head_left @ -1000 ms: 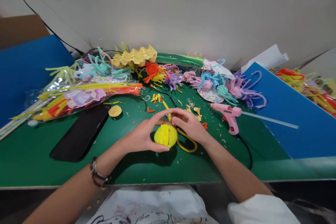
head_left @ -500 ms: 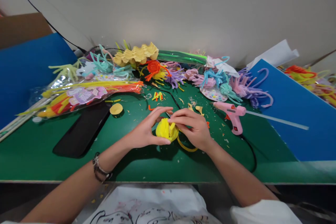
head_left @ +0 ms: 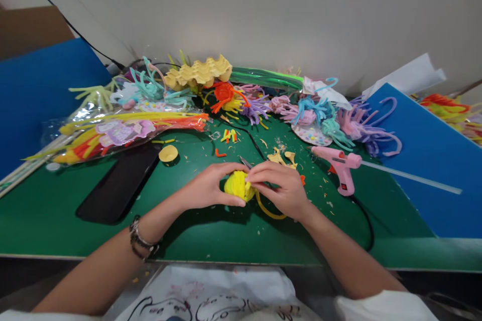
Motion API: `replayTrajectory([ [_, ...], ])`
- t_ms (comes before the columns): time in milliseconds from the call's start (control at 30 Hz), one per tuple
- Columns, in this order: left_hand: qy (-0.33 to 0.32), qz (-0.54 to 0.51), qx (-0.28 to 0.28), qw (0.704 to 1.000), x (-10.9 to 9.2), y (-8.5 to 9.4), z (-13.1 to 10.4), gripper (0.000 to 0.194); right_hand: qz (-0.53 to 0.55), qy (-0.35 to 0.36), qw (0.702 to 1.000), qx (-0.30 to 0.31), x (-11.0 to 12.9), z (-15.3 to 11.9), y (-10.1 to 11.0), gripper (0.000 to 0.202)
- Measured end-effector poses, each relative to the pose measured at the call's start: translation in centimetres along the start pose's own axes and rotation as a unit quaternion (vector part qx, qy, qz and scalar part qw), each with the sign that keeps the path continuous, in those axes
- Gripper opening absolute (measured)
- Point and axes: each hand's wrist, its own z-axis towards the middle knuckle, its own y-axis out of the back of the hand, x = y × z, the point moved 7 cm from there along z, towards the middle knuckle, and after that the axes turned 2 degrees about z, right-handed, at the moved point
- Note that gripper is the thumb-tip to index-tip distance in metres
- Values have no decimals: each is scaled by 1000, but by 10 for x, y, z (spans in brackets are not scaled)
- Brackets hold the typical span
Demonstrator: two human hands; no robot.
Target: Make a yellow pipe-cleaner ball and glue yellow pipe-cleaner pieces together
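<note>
A rounded yellow fuzzy piece is held between both hands above the green table. My left hand curves round its left side, thumb below and fingers above. The fingertips of my right hand pinch at its upper right side. A darker yellow strand loops below my right hand. Behind the hands the metal tip of a tool shows, its rest hidden. To the right lies a pink glue gun with a clear glue stick in its back.
A black phone and a small yellow cup lie at left. Bagged pipe cleaners, an egg carton and colourful fuzzy pieces line the back. Blue boards stand at both sides; scraps are scattered mid-table.
The view has shifted slightly, so objects on the right sit farther right. More of the metal tool tip shows. Both hands keep hold of the yellow piece, with the right fingers slightly moved.
</note>
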Motion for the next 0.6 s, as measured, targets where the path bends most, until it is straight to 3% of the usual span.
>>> replayTrajectory([
  [133,15,35,-14,999,3,1,1,47,7,-27,1000,10,-3,-1,-4,10],
  [300,1,53,-12,999,1,-2,2,47,104,-186,975,-54,-27,-7,-2,10],
  [400,-23,35,-20,999,-3,-1,2,46,162,-209,963,-45,-32,-7,-5,12],
  [500,-37,-20,-46,998,-5,3,1,46,176,-215,960,-25,-35,-8,-6,11],
  [600,10,-157,-61,986,3,4,0,51,205,-223,953,-9,-37,-10,-7,19],
])
